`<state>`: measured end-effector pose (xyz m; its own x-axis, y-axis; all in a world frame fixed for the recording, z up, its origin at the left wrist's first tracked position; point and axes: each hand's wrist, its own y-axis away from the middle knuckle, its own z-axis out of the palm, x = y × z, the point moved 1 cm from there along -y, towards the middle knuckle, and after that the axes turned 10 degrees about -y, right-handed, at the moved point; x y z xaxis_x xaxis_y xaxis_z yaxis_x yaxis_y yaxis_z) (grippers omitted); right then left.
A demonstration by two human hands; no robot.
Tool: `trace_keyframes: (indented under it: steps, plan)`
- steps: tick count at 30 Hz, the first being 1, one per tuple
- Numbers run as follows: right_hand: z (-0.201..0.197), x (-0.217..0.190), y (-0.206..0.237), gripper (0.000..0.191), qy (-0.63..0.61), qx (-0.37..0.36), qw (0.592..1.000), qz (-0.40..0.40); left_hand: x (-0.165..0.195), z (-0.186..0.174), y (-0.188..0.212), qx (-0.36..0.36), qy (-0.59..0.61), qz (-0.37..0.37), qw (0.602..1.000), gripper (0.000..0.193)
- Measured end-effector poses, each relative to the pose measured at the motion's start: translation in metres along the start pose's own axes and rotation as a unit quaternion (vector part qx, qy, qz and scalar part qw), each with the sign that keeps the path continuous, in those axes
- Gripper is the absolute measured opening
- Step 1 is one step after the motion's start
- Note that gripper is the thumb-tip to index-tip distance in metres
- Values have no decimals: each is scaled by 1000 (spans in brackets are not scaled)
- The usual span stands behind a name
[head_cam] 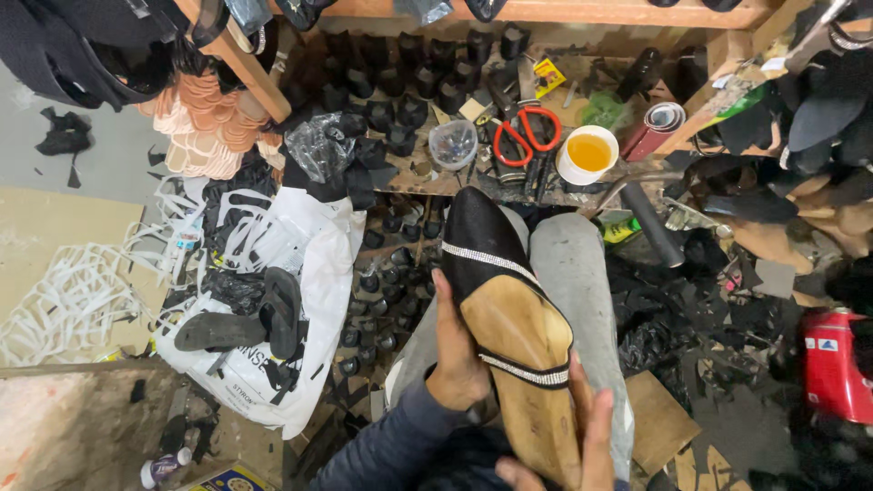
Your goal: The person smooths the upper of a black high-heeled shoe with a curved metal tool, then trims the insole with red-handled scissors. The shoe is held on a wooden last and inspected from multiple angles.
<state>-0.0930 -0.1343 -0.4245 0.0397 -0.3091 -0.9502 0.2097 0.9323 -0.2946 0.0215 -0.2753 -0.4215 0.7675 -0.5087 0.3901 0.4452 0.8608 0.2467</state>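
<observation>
Both my hands, left [457,362] and right [582,450], fingers closed round the black pointed shoe [509,309], lower centre of frame.

Even, soft daylight, mild shadows, sharp focus at centre, slight wide-angle stretching toward the edges.

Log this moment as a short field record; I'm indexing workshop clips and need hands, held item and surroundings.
Setting: cluttered shoemaking bench, seen from above
Held item: black pointed shoe with tan insole and two sparkly straps
Left hand: grips the shoe's left side
Right hand: supports the heel end from the right
Bench: red-handled scissors, white cup of yellow liquid, rows of black heels
Floor, left: black sandals on a white bag
</observation>
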Motion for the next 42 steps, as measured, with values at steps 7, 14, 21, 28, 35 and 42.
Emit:
trace_keyframes:
  steps: [7, 14, 21, 28, 35, 42]
  plan:
    - [-22, 5, 15, 115, 27, 127, 981, 143, 16, 14, -46, -63, 4, 19, 998, 86]
    - [-18, -12, -10, 102, 102, 76, 990, 62, -29, -14, -70, -117, 80, -37, 989, 85]
    - [-23, -14, -24, 101, 82, 40, 989, 120, -31, -29, -83, -66, 93, -94, 989, 79]
    - [-33, 9, -23, 103, 86, 3, 993, 83, -33, -46, -105, -100, 92, -67, 988, 68]
    - [-19, 32, -33, 96, 165, 50, 984, 53, -22, -42, -120, -62, 78, -69, 993, 66]
    - [-30, 61, -41, 91, 148, 47, 984, 91, -8, -39, -133, -55, 128, -84, 987, 66]
